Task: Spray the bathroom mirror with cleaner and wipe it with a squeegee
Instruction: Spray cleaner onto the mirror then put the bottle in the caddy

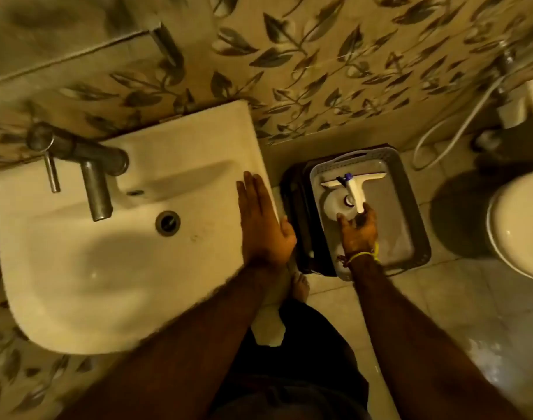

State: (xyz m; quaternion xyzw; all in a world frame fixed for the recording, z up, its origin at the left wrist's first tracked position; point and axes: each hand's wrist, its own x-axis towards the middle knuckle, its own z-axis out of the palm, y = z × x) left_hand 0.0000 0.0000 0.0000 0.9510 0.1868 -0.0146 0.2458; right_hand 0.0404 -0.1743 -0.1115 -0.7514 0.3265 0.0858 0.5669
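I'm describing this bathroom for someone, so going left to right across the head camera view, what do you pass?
Tap → sink drain → left hand on the sink rim → right hand at the squeegee handle, in the basket → toilet.

No readable text

No lettering, label, brand or number can be made out on anything here.

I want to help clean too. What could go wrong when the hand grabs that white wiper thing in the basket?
The right hand only meets the tip of the squeegee handle, so it might slip. The squeegee lies across a white bottle, which could tip as it lifts. The basket sits on a dark stool and may slide. The floor looks wet.
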